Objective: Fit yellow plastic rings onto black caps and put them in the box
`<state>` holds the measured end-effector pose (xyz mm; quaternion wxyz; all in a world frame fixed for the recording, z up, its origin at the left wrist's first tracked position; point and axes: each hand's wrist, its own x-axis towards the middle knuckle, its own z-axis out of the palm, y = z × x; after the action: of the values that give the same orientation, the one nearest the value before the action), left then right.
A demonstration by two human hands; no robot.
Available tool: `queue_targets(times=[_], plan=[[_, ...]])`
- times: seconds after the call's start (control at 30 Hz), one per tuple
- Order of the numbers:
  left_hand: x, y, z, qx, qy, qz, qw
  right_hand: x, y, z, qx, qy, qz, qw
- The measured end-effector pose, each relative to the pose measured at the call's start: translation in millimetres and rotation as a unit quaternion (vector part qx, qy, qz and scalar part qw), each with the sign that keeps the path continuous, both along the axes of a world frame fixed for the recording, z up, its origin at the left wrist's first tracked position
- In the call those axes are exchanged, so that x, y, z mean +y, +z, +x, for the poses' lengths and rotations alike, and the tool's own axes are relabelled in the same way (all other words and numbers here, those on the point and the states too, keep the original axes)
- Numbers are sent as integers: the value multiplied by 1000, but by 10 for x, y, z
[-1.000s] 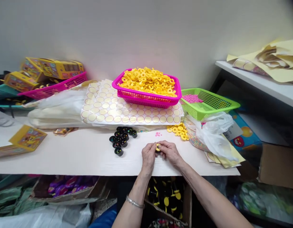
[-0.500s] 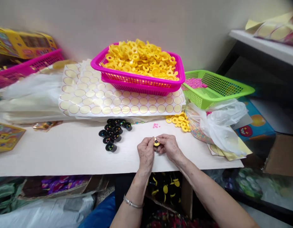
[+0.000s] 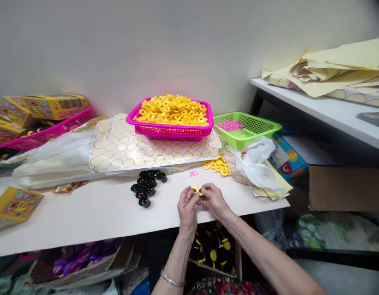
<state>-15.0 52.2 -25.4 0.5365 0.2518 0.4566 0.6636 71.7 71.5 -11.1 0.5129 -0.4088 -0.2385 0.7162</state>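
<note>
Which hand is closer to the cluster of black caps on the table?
Left. The left hand sits just right of the black caps; the right hand is farther right. Both hands pinch a small yellow piece.

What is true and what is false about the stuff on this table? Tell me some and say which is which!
1. The left hand and the right hand pinch a small yellow ring together. True.
2. The pink basket is full of blue balls. False: it is heaped with yellow rings.
3. The green basket sits to the right of the pink basket. True.
4. The black cups stand inside the green basket. False: they stand in a cluster on the white table, left of the hands.
5. A bracelet is on the left wrist. True.
</note>
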Motion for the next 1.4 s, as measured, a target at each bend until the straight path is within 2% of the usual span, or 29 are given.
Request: queue_targets(times=[0.07, 0.17, 0.3, 0.4, 0.47, 0.53, 0.6, 0.83, 0.93, 1.0, 1.07, 1.13, 1.23, 1.4], plan=[[-138, 61, 68, 15, -34, 7, 999, -162, 87, 83, 58, -5, 18, 998], [-303, 181, 155, 136, -74, 32, 987, -400, 209, 231, 87, 34, 36, 995], [-477, 359, 226, 307, -71, 108, 943, -628, 352, 487, 81, 81, 36, 993], [-610, 468, 262, 356, -96, 144, 918, -744, 412, 691, 71, 119, 29, 990], [-699, 519, 287, 344, -152, 159, 913, -820, 423, 795, 82, 143, 30, 986], [-785, 545, 322, 288, -225, 166, 916, -903, 415, 856, 107, 144, 35, 983], [-858, 541, 370, 221, -265, 158, 925, -990, 399, 877, 136, 133, 36, 981], [-990, 393, 598, 125, -198, 101, 967, -1183, 400, 861, 153, 82, 8, 985], [-993, 306, 659, 79, -180, 78, 977, -1213, 370, 830, 140, 30, 8, 990], [-977, 249, 660, 40, -190, 58, 979, -1233, 319, 795, 141, -8, 4, 990], [-957, 208, 624, 30, -211, 43, 976, -1251, 259, 763, 152, -37, -6, 988], [-945, 195, 564, 68, -259, 31, 963, -1258, 206, 751, 164, -41, -21, 985], [-954, 234, 480, 134, -329, 31, 934, -1236, 145, 783, 182, 4, -58, 981], [-981, 317, 411, 176, -359, 98, 911, -1159, 51, 893, 211, 82, -128, 966]])
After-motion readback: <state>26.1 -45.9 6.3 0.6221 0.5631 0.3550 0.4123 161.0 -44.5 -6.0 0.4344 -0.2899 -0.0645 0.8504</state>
